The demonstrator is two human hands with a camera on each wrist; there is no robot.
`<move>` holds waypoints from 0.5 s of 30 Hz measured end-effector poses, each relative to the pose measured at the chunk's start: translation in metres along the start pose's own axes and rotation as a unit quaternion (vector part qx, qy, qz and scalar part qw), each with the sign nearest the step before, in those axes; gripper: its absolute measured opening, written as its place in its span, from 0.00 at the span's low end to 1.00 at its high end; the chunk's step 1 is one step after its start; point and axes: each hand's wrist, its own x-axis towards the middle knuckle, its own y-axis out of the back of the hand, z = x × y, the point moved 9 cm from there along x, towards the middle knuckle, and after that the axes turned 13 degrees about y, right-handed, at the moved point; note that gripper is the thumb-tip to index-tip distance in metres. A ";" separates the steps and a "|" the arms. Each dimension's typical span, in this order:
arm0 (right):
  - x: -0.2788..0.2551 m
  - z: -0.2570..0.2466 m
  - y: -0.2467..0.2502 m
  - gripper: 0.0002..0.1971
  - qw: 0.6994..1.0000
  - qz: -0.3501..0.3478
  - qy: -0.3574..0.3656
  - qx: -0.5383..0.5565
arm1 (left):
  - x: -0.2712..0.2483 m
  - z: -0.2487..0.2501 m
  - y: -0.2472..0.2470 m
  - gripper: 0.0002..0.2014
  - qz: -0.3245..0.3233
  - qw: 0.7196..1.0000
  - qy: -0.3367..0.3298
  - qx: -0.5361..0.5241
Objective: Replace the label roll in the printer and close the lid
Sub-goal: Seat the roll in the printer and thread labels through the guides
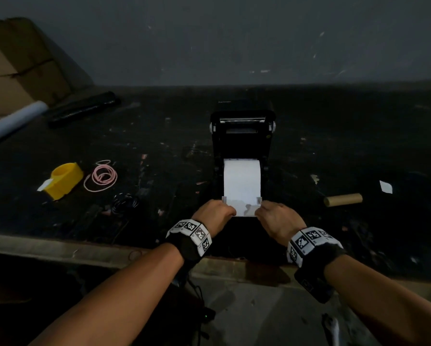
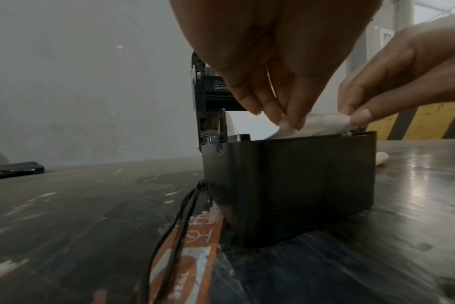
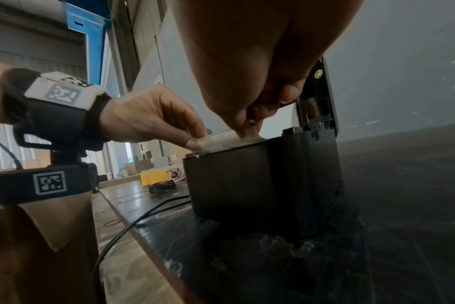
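Observation:
A black label printer stands on the dark table with its lid tipped up and back. A white label roll sits inside, its paper drawn forward over the front edge. My left hand pinches the left corner of the paper's torn end. My right hand pinches the right corner. In the left wrist view the fingers grip the crumpled paper end above the printer's front wall. The right wrist view shows both hands on the paper.
An empty cardboard core lies right of the printer, a white paper scrap beyond it. To the left are a yellow tape dispenser, pink rubber bands, a coiled cord, a black bar and a white tube. Cables trail off the front edge.

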 end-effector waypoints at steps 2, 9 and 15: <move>-0.004 -0.001 0.000 0.11 1.000 0.014 -0.012 -0.001 | -0.002 -0.002 -0.001 0.13 0.003 1.000 0.007 -0.013; -0.020 -0.017 0.002 0.10 0.999 0.023 -0.028 -0.022 | -0.013 -0.006 -0.009 0.14 -0.020 0.999 0.002 -0.034; -0.027 -0.022 -0.002 0.12 0.999 -0.006 -0.052 -0.010 | -0.021 -0.009 -0.012 0.13 -0.035 0.998 -0.005 -0.045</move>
